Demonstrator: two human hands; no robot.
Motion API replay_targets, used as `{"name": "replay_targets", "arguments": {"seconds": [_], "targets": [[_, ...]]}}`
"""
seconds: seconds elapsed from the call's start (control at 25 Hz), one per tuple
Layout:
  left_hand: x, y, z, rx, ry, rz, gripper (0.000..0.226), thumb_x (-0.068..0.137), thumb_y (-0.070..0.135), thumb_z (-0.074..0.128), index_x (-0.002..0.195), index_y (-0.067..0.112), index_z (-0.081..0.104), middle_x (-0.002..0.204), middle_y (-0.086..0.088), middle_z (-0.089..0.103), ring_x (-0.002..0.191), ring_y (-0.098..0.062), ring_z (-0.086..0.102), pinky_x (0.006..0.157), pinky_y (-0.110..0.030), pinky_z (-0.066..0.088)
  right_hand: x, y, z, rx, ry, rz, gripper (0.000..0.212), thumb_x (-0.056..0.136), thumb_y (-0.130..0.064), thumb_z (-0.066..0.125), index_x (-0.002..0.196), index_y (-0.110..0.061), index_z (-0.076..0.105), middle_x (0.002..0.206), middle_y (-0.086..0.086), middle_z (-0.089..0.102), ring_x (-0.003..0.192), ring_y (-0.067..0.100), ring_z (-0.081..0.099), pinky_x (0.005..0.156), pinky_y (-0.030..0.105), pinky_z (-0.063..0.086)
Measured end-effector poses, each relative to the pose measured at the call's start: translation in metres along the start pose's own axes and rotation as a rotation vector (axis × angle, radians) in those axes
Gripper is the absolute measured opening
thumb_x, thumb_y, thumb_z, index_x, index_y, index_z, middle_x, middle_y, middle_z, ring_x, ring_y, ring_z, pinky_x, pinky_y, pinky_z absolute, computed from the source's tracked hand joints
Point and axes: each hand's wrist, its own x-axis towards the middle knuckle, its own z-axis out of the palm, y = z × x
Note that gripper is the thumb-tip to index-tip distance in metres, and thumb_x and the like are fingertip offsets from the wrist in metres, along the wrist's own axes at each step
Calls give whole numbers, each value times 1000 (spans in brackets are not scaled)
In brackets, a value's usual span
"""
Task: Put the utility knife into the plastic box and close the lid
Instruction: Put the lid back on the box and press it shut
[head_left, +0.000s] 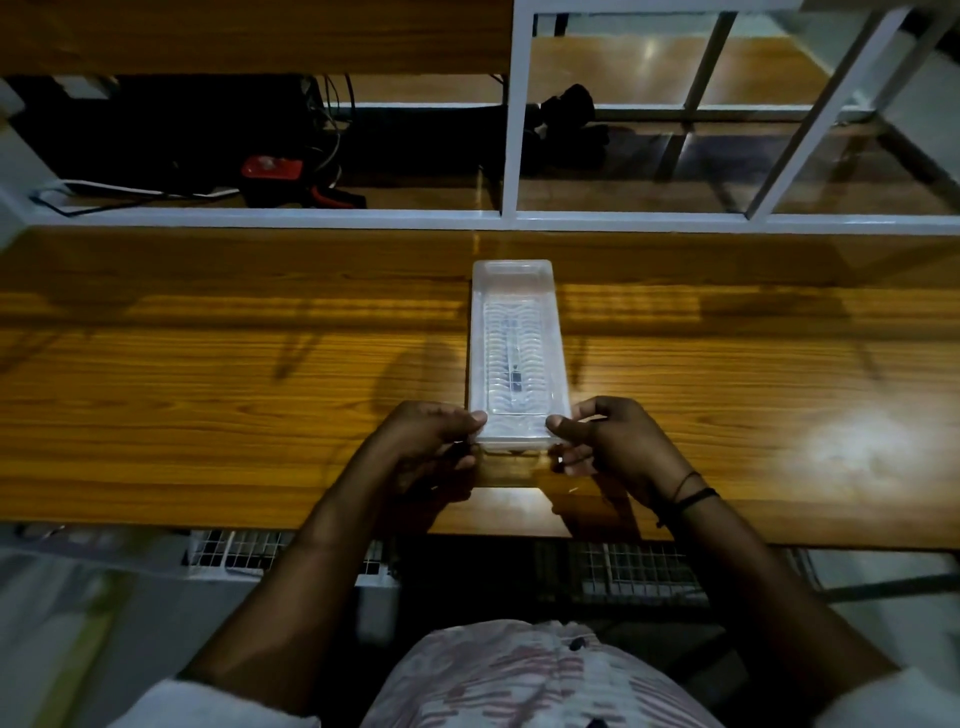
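We find the left hand (434, 441) pinching the near left corner of the box (517, 353), thumb on top of the rim and the other fingers curled under the near end. The right hand (605, 441) grips the near right corner in the same manner, thumb on top, fingers folded beneath. A ring shows on one finger of the right hand, and dark bands (688, 493) circle the right wrist. Both hands are closed on the box; neither is free.

The box is clear plastic, long and narrow, lying on the table (208, 389) with its long axis running away from the person. Its lid (514, 291) sits flat over the body and appears closed, though we cannot tell whether it is fully latched. Through the ribbed lid we note a pale, slim shape with a small dark part near the near end, lying lengthwise in the middle of the box; we take this to be the knife (514, 364), but its detail is blurred by the plastic.

The table is wood-grained and dimly lit, with a bright glare patch to the right of the box. Beyond the far edge runs a white frame (511, 130). Behind it, on a lower surface to the left, lie a red and black tool (272, 169) and several cables (130, 192). A dark object (566, 119) rests further right.
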Motion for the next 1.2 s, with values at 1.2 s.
{"name": "replay_targets", "arguments": {"seconds": [1.2], "targets": [[154,153,23,191,220,191,15,101,27,67,98,13,72,92,-7,72,80,-21,68,80,-39,60,156,-123,2,-124,278,-191,21,97,-27,66,83,-12,63,85,8,67,70,19,60,56,30,50]]}}
